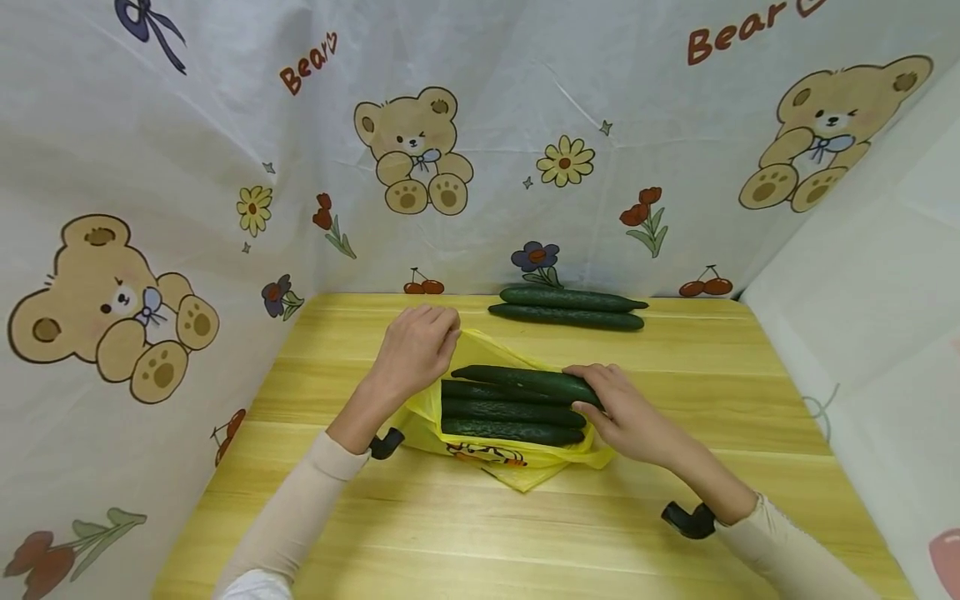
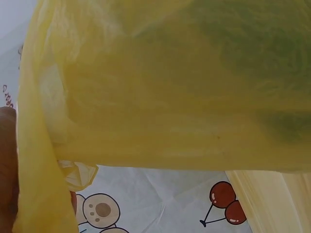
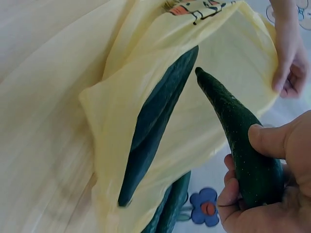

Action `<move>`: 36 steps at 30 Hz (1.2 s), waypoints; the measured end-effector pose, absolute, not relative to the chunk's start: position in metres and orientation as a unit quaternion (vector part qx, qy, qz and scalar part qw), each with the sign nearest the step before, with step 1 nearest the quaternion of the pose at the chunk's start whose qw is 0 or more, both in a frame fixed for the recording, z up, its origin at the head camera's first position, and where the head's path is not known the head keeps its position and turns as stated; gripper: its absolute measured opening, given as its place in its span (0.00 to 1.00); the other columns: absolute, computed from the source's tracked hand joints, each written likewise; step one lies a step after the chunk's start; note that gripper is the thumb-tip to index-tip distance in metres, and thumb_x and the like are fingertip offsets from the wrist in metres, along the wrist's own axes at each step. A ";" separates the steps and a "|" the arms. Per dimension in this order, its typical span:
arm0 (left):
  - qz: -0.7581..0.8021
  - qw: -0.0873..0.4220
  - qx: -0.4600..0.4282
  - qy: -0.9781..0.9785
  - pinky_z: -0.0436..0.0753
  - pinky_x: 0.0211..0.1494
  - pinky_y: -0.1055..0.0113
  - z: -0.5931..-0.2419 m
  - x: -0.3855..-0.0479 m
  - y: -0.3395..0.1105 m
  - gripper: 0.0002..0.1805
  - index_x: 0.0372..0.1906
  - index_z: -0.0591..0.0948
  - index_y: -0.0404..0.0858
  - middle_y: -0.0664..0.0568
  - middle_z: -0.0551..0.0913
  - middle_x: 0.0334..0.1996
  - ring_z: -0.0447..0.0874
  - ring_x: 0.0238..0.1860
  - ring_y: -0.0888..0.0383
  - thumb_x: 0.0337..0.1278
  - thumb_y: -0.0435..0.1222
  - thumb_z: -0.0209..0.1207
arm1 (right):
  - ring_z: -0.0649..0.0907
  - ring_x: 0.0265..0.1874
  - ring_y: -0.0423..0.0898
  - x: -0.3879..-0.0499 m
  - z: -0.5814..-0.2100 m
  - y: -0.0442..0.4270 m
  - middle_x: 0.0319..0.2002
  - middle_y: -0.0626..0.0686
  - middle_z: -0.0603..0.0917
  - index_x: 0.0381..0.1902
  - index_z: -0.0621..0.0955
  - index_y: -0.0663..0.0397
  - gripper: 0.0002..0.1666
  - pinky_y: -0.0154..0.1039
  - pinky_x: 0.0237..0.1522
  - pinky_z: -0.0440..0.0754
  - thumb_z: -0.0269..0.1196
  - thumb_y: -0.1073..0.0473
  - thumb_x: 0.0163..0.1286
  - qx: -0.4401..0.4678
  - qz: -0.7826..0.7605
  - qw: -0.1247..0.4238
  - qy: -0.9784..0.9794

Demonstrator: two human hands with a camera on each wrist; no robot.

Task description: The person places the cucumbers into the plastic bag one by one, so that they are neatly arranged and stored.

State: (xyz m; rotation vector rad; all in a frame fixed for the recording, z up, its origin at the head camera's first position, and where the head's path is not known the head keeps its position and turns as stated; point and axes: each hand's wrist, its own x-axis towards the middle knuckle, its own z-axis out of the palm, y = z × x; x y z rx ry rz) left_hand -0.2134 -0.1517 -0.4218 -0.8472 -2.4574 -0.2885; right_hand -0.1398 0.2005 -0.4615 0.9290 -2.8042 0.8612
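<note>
My left hand [image 1: 416,346] grips the rim of a yellow plastic bag [image 1: 423,417] at its left end, lifting that side. In the left wrist view the bag [image 2: 146,107] fills most of the picture, with blurred green showing through. My right hand [image 1: 626,417] holds a dark green cucumber [image 1: 517,379] near its right end, thumb on one side and fingers on the other. That cucumber lies across the bag's open mouth, its thin tip toward my left hand. Below it, several cucumbers [image 1: 513,430] lie side by side inside the bag; the right wrist view shows part of them [image 3: 158,121].
Two more cucumbers [image 1: 570,308] lie together at the back edge of the wooden table [image 1: 450,533]. Behind and to the left hangs a white sheet [image 1: 495,75] printed with bears and flowers. A white surface [image 1: 862,333] rises on the right.
</note>
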 end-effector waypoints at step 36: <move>-0.099 0.239 -0.324 -0.910 0.76 0.39 0.60 -0.416 -0.212 -0.145 0.05 0.41 0.81 0.45 0.55 0.84 0.34 0.75 0.32 0.55 0.79 0.38 0.61 | 0.91 0.49 0.56 -0.176 -0.484 0.151 0.58 0.59 0.90 0.62 0.84 0.57 0.19 0.53 0.50 0.91 0.69 0.60 0.76 0.259 0.226 0.094 -0.935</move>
